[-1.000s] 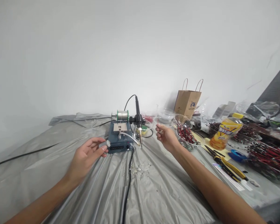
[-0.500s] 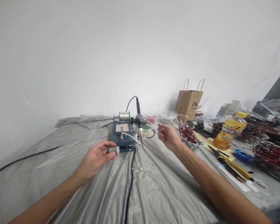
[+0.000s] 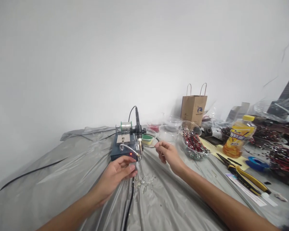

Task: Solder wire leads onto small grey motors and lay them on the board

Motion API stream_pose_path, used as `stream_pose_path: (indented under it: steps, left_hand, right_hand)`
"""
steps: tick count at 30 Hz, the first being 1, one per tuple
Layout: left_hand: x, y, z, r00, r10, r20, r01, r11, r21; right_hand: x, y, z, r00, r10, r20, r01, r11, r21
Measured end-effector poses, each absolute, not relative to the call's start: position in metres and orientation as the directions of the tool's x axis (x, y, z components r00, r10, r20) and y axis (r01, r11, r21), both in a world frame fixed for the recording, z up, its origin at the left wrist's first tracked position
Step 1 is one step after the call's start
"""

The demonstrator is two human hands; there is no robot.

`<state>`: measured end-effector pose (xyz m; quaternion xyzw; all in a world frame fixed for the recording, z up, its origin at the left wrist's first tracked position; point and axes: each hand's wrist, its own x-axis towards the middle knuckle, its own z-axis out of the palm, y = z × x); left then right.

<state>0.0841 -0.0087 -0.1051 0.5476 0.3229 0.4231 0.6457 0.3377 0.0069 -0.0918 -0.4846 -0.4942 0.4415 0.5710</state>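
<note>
My left hand (image 3: 119, 175) is closed, thumb and fingers pinching a small grey cylindrical part, now mostly hidden by the fingers. It is just in front of the blue soldering station (image 3: 115, 153), below the soldering iron tip. The soldering iron (image 3: 138, 123) stands clamped with its tip down, and the curved solder feed tube (image 3: 130, 149) ends close to that tip. Right of the iron, my right hand (image 3: 168, 155) is raised with thumb and forefinger pinched together; what they hold, if anything, is too small to make out.
A solder spool (image 3: 126, 126) tops the station. Solder scraps (image 3: 143, 182) and a black cable (image 3: 129, 205) lie on the grey sheet. To the right are a bowl of red and black wires (image 3: 194, 141), pliers (image 3: 245, 179), blue tape (image 3: 256, 163), a bottle (image 3: 238, 136) and a paper bag (image 3: 194, 109).
My left hand has moved right with the grey part, nearer the iron tip. My right hand has come slightly left and down, still pinched. A red light now shows on the station.
</note>
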Motion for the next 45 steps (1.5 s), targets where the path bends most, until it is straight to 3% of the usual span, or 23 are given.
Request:
stream_pose_path:
  steps: [12, 17, 20, 26, 33, 45]
  left_hand:
    - [0.087, -0.009, -0.11, 0.365, 0.926, -0.094, -0.359, 0.233, 0.904]
    - [0.091, -0.01, -0.109, 0.371, 0.928, 0.02, -0.283, 0.092, 0.955]
    - [0.094, -0.011, -0.11, 0.321, 0.944, 0.074, -0.258, 0.012, 0.966]
    - [0.097, -0.015, -0.113, 0.321, 0.946, 0.04, -0.294, 0.059, 0.954]
    - [0.098, -0.017, -0.109, 0.282, 0.954, 0.103, -0.304, -0.013, 0.953]
    - [0.1, -0.018, -0.108, 0.233, 0.968, 0.089, -0.265, -0.025, 0.964]
  right_hand:
    - [0.32, -0.019, -0.104, -0.026, 0.912, 0.408, 0.293, 0.398, -0.869]
    - [0.315, -0.027, -0.103, -0.067, 0.879, 0.472, 0.397, 0.457, -0.796]
    - [0.314, -0.03, -0.102, -0.068, 0.855, 0.515, 0.395, 0.496, -0.773]
    - [0.315, -0.034, -0.1, -0.042, 0.812, 0.582, 0.384, 0.551, -0.741]
    - [0.312, -0.037, -0.096, -0.045, 0.778, 0.627, 0.39, 0.592, -0.706]
    - [0.31, -0.041, -0.093, -0.077, 0.748, 0.659, 0.394, 0.63, -0.669]
